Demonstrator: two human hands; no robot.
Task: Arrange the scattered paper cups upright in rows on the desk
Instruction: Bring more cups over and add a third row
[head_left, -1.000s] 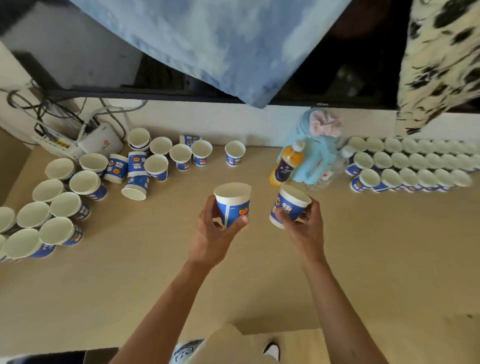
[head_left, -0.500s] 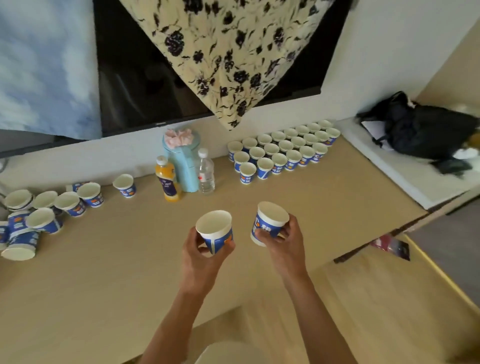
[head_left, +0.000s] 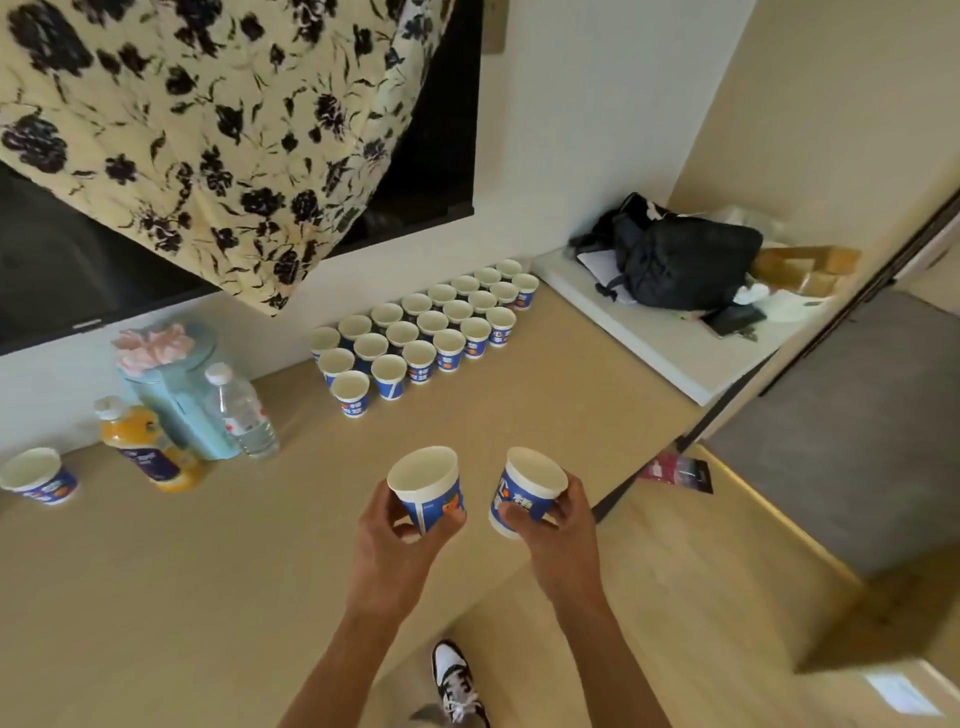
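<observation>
Nothing legible anywhere. White characters on the blue band of the right cup (head_left: 527, 493), gripped in the right hand (head_left: 566, 545) near 6 o'clock: too blurred to read. Similar white marks on the rowed cups (head_left: 421, 335) toward 12 o'clock and on the label of the orange bottle (head_left: 148, 454) at 9 o'clock, equally unreadable.

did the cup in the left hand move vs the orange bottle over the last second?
Yes. The cup in the left hand has crossed from left of the orange bottle to its right, toward the rows of cups.
</observation>
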